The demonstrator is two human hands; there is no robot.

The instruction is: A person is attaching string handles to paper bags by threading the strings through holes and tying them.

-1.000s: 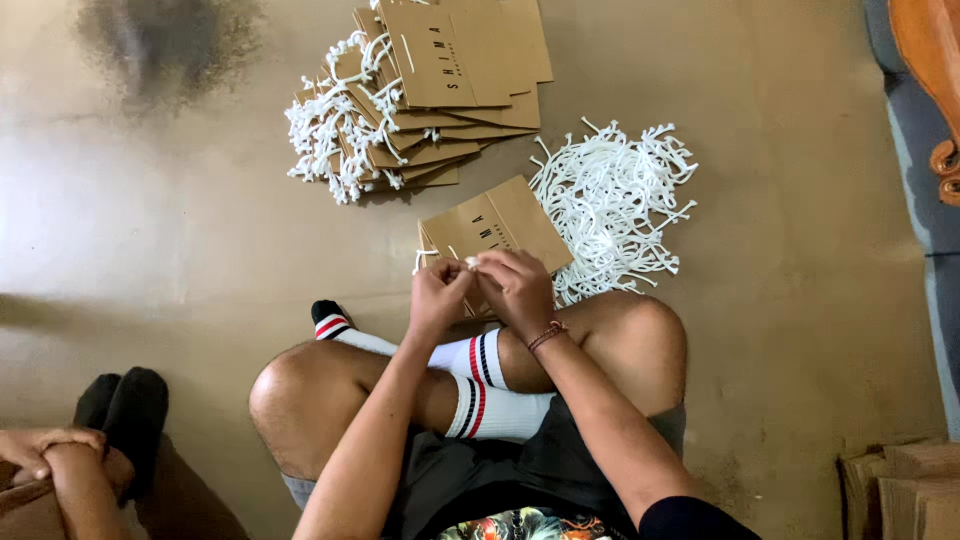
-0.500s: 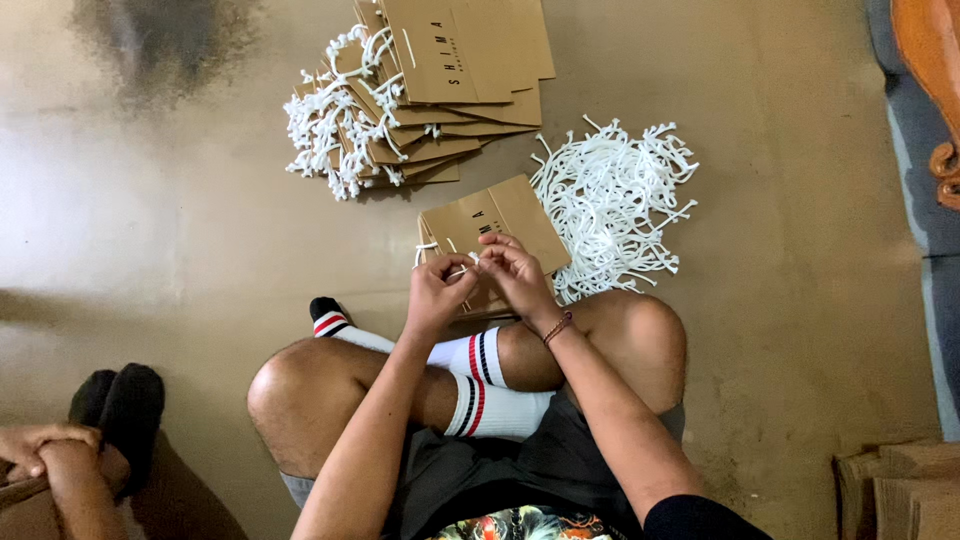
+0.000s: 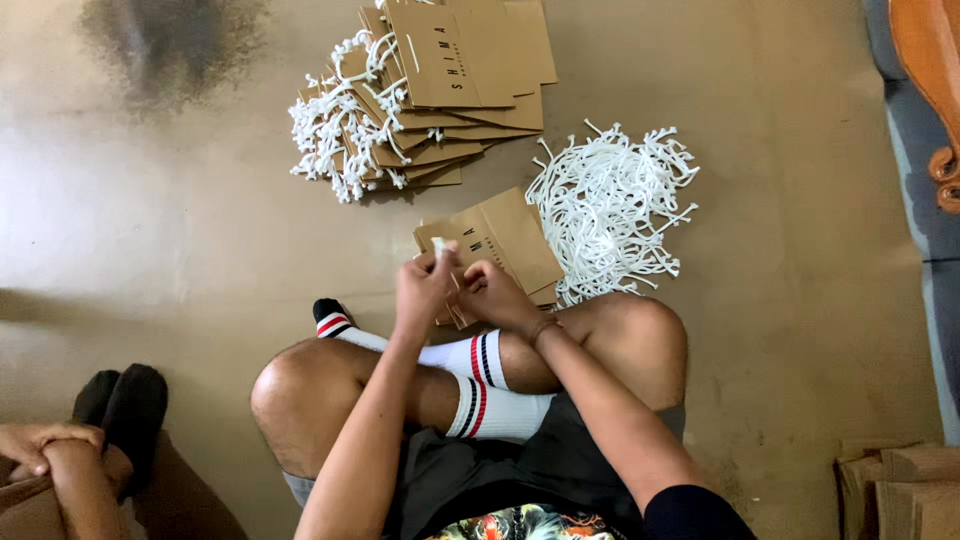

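I sit cross-legged on the floor. My left hand (image 3: 424, 287) pinches the end of a white cord at the top edge of a flat brown paper bag (image 3: 505, 240) lying in front of my legs. My right hand (image 3: 492, 295) rests on the same bag beside it, fingers curled on its edge. The bag lies on top of a few more flat bags. A loose heap of white cord handles (image 3: 612, 210) lies just right of the bag.
A fanned stack of brown bags with white cord handles (image 3: 420, 100) lies farther out on the floor. Another person's hands and dark socks (image 3: 110, 410) are at lower left. Cardboard boxes (image 3: 900, 495) stand at lower right, furniture (image 3: 925, 110) at the right edge.
My left hand has lifted slightly, drawing the cord end up from the bag's edge. My right hand has stayed on the bag.
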